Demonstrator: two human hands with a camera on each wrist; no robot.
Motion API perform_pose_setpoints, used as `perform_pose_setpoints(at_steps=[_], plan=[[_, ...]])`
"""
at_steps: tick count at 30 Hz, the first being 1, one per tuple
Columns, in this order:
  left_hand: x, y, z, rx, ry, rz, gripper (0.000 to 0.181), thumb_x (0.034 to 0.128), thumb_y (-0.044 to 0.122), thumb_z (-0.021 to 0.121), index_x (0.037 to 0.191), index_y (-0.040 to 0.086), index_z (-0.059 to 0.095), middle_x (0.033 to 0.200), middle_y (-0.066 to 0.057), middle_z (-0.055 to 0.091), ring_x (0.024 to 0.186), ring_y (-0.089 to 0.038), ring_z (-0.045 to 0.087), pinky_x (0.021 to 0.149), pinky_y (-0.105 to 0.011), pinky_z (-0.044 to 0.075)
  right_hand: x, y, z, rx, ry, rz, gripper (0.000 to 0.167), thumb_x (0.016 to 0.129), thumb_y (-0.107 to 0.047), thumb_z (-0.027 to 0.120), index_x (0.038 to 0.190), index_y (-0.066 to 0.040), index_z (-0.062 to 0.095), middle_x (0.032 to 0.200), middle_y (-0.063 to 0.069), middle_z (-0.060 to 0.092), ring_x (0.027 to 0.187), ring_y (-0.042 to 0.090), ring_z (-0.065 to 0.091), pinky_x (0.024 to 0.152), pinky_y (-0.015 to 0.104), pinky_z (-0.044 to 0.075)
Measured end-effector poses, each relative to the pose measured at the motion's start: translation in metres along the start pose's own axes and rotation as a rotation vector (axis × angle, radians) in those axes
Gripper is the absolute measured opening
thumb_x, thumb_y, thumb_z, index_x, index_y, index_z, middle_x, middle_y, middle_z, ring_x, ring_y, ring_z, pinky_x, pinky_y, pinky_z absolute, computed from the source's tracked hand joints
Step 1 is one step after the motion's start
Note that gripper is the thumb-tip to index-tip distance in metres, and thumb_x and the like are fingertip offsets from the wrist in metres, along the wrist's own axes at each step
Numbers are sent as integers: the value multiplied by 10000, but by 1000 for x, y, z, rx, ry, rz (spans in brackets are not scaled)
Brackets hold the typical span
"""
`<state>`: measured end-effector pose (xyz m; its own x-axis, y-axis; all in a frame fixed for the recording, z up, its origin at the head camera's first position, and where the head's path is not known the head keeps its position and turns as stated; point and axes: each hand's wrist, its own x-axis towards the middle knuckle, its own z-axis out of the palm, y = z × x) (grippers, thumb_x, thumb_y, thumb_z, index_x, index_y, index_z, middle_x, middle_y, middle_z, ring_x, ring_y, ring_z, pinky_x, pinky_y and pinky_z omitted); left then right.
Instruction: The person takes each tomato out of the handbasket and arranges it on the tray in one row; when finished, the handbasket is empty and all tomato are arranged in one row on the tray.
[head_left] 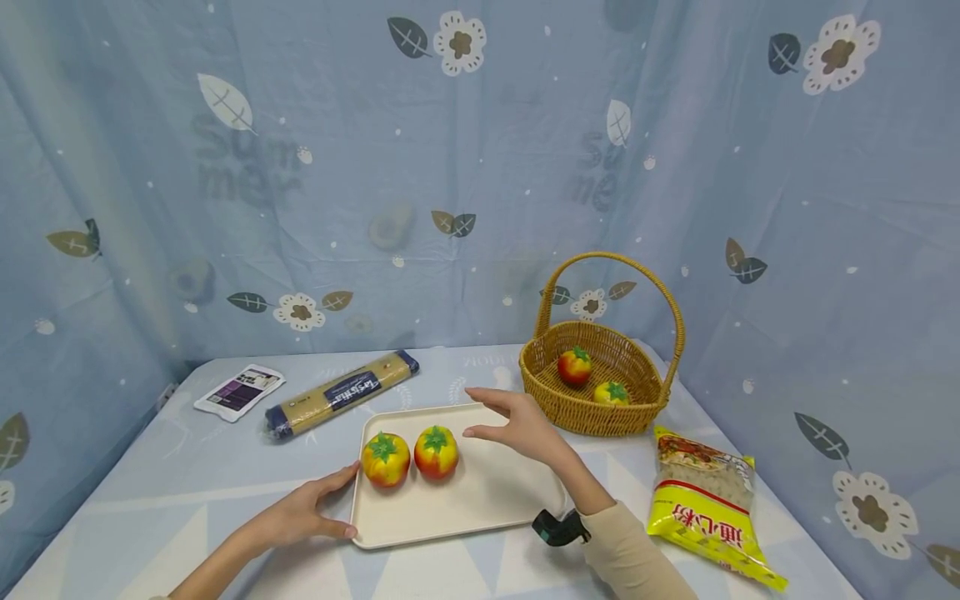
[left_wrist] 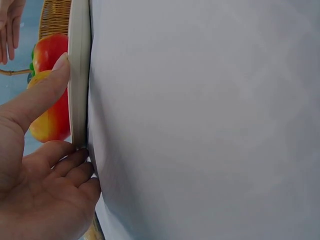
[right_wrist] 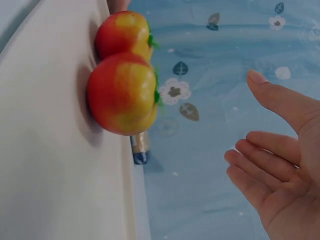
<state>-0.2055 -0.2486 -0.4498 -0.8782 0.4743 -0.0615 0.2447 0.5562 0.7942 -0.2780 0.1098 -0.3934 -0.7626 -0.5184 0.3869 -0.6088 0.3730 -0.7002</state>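
A cream rectangular tray [head_left: 480,500] lies on the table with two red-and-yellow tomato-like fruits, each with a green leafy top, in its left half. One fruit [head_left: 386,460] sits near the left rim; the other fruit [head_left: 436,453] is just right of it. My left hand [head_left: 300,510] holds the tray's near left corner; in the left wrist view its thumb [left_wrist: 47,95] lies along the rim and the fingers curl at the edge. Above the tray's right half, my right hand [head_left: 521,423] hovers with thumb and fingers spread, holding nothing, apart from the fruits.
A wicker basket [head_left: 581,423] with a tall handle stands back right, holding two similar fruits. A yellow pasta bag [head_left: 705,508] lies right of the tray. Behind the tray's left side are a long noodle pack [head_left: 341,395] and a white-and-purple pouch [head_left: 240,392]. A patterned curtain surrounds the table.
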Motion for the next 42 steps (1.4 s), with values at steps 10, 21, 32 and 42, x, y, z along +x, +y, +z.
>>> perform_pose_setpoints(at_steps=[10,21,32,42], plan=[[0,1,0,25,11,9,984,735,284,829,1450,-108,278,1472,-349,246,1339,-567,193,1066,-662,137,0,-13,-8,-41,50,-5,551,803,-338,781,1274,-92,633,1272,34,633,1189,208,579,983,309,482],[0,2,0,29,5,10,987,734,278,829,1452,-106,271,1466,-357,250,1331,-575,200,1061,-674,148,24,-25,-31,-185,10,-23,507,812,-243,788,1269,-85,638,1265,70,636,1166,250,593,978,352,492],[2,1,-1,17,-1,10,985,739,290,828,1455,-101,276,1471,-356,249,1338,-571,189,1067,-669,138,42,-24,-73,-326,-68,20,492,837,-265,765,1276,-88,635,1263,103,634,1135,281,602,929,422,524],[1,2,0,27,-6,15,980,741,276,828,1451,-112,274,1466,-365,248,1335,-571,198,1064,-653,148,51,-12,-118,-340,-96,147,486,853,-275,745,1285,-87,628,1271,100,629,1154,288,593,948,447,509]])
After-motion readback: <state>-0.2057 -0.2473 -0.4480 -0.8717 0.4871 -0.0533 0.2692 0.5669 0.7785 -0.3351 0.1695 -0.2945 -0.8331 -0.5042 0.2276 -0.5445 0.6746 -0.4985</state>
